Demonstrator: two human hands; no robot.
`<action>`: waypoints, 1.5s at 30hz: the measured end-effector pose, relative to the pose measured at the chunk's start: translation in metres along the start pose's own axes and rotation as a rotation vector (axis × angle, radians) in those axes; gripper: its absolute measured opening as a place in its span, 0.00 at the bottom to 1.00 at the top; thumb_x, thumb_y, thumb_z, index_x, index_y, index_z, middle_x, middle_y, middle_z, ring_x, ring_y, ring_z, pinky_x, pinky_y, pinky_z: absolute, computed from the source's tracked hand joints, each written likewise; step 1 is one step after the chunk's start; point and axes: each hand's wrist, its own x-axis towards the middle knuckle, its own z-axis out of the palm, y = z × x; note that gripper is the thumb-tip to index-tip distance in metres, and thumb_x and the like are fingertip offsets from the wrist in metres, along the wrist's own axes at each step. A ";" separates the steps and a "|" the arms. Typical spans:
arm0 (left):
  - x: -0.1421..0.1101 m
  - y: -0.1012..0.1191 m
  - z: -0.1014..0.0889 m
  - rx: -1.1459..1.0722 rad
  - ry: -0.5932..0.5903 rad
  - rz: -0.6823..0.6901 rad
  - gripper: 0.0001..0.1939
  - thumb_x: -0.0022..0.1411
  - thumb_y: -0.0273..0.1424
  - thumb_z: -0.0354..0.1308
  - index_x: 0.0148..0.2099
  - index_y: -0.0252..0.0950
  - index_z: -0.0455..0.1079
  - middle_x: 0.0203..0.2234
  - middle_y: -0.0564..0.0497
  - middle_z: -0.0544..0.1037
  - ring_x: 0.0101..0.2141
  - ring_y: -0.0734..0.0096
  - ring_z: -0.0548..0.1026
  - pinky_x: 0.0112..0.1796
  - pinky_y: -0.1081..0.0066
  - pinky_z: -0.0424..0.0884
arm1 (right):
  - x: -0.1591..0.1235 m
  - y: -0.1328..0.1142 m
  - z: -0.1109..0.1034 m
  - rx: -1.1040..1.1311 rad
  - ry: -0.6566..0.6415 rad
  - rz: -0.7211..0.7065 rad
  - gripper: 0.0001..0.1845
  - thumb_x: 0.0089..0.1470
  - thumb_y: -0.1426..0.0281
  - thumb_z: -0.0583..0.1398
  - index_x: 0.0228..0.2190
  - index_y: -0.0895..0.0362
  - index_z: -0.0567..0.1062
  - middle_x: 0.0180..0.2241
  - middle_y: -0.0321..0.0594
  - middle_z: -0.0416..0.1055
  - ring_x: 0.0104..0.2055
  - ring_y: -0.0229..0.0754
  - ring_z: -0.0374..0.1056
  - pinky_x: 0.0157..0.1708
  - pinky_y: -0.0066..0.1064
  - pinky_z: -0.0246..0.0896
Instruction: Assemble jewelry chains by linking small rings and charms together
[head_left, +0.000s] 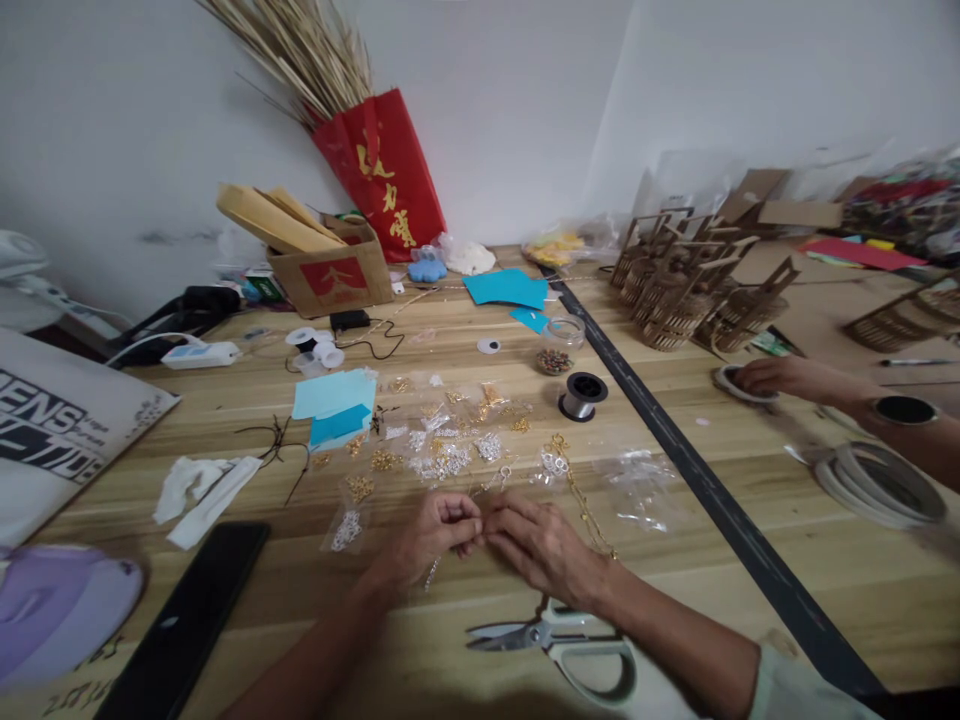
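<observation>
Wooden tabletop [690,590]: silver chain [432,573] below left fingers [466,530], pinched narrow; right fingers [513,514], grip unclear.

1. The single view looks from the person's head, facing forward and steeply down across the wooden table [712,560].
2. It sits near the work: the left hand [439,530] and right hand [544,550] fall below centre (forearms running in from the bottom).
3. Its upper part reaches the wall [525,120]; its right edge cuts a co-worker's arm [847,387].

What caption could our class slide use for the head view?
Left hand and right hand close together, with silver chain, scissors and wire spool nearby.
</observation>
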 end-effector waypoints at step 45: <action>-0.004 0.003 0.012 0.795 0.247 0.751 0.08 0.56 0.20 0.55 0.28 0.32 0.73 0.22 0.49 0.79 0.23 0.73 0.76 0.27 0.78 0.70 | 0.008 0.015 0.001 0.876 -0.052 0.535 0.14 0.52 0.61 0.63 0.27 0.59 0.69 0.22 0.31 0.62 0.22 0.31 0.55 0.21 0.23 0.50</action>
